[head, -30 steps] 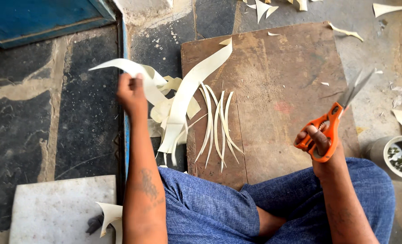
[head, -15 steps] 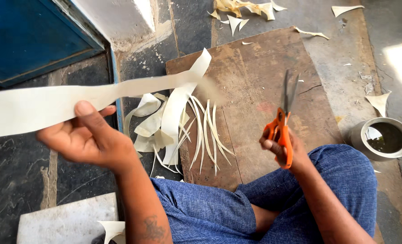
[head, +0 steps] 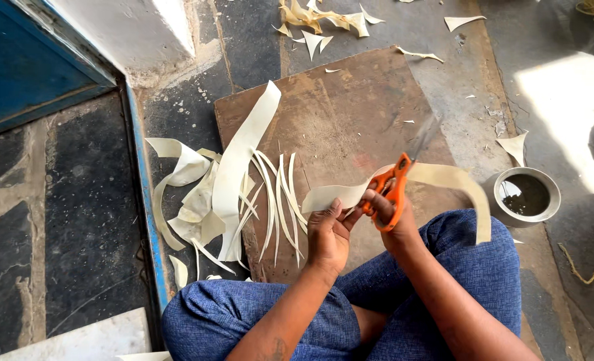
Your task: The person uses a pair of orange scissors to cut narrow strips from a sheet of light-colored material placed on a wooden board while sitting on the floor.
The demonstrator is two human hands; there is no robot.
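My left hand [head: 328, 234] pinches one end of a long cream strip [head: 444, 178] that curves right and hangs down over my right knee. My right hand [head: 392, 220] grips orange-handled scissors [head: 396, 188], whose blurred blades point up and right across the strip. Both hands are close together above my lap, in front of a brown wooden board [head: 350, 113]. On the board's left side lie several thin cut cream slivers [head: 280, 200] and a wide cream band [head: 240, 160].
A heap of cream offcuts [head: 190, 200] lies on the dark stone floor left of the board. More scraps [head: 317, 17] are scattered at the top. A small metal bowl [head: 525, 196] with dark liquid stands at right. A blue door [head: 23, 67] is at top left.
My left hand swung from far out on the left in to the centre, bringing a long cream strip with it. The scissors moved onto the strip. The camera tilted down and right.
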